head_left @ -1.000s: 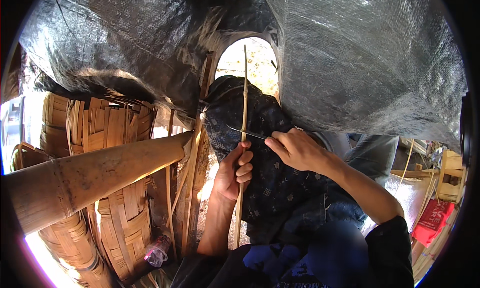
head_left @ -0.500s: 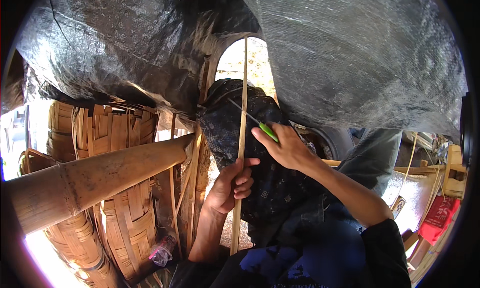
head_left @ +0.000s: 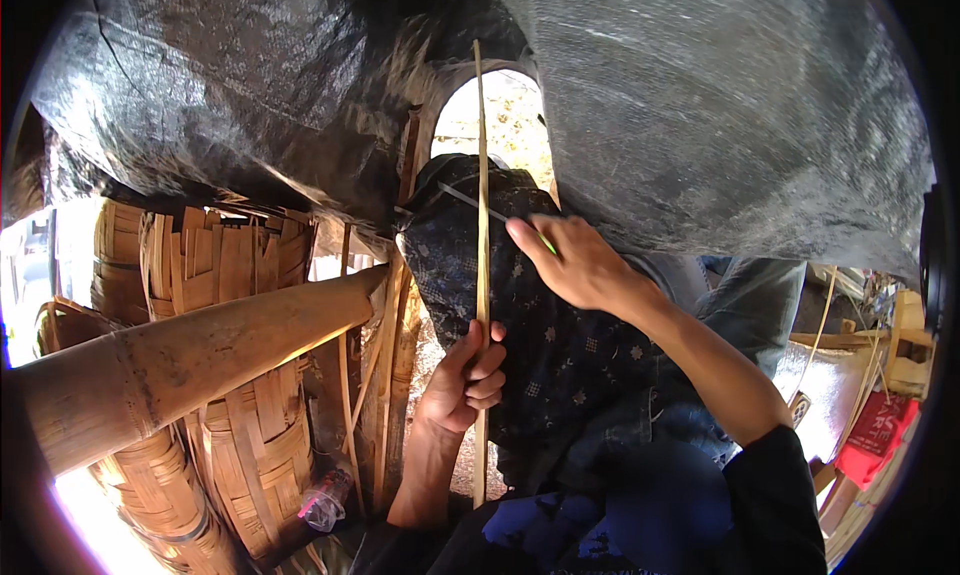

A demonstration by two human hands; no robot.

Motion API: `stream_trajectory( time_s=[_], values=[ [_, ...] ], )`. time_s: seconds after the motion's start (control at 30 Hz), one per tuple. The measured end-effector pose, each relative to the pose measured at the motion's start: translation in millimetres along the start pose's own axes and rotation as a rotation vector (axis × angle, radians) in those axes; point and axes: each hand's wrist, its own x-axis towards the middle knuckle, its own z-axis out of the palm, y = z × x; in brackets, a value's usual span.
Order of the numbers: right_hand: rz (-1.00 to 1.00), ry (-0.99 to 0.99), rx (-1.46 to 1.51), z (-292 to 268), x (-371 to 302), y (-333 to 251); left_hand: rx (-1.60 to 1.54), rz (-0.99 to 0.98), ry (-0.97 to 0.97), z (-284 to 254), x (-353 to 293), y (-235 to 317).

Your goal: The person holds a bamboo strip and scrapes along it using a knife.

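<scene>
Left hand (head_left: 465,380) closed around a bamboo strip (head_left: 483,275); right hand (head_left: 578,265) wrapped around a green-handled knife (head_left: 462,195), blade crossing the strip near the patterned cloth (head_left: 570,375)'s far edge.

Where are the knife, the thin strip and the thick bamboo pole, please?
Knife (head_left: 460,194), head view: its blade.
Thin strip (head_left: 483,265), head view: its middle.
Thick bamboo pole (head_left: 210,360), head view: its middle.
</scene>
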Motion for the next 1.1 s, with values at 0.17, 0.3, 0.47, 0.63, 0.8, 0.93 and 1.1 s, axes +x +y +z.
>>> stream_trajectory(
  time_s=[0.17, 0.3, 0.47, 0.63, 0.8, 0.93, 1.1],
  values=[
    [-0.085, 0.111, 0.039, -2, -38, 2, -0.295, -0.118, -0.197, -6, 5, -16],
    [-0.058, 0.039, -0.014, 10, -37, 4, -0.370, -0.157, -0.165, -8, 3, -19],
    [0.011, -0.095, 0.004, 13, -30, 3, -0.256, -0.132, -0.032, 0, 1, -20],
    [0.040, -0.114, -0.022, 17, -28, 0, -0.138, -0.098, 0.047, 6, 0, -20],
    [0.078, -0.112, -0.065, 17, -23, -7, -0.099, -0.069, 0.055, 6, -1, -20],
    [0.047, -0.068, -0.067, 23, -18, -5, -0.093, -0.050, 0.068, 8, -1, -17],
    [0.021, -0.026, -0.076, 21, -13, -3, 0.000, -0.044, 0.125, 19, -2, -3]
  ],
)
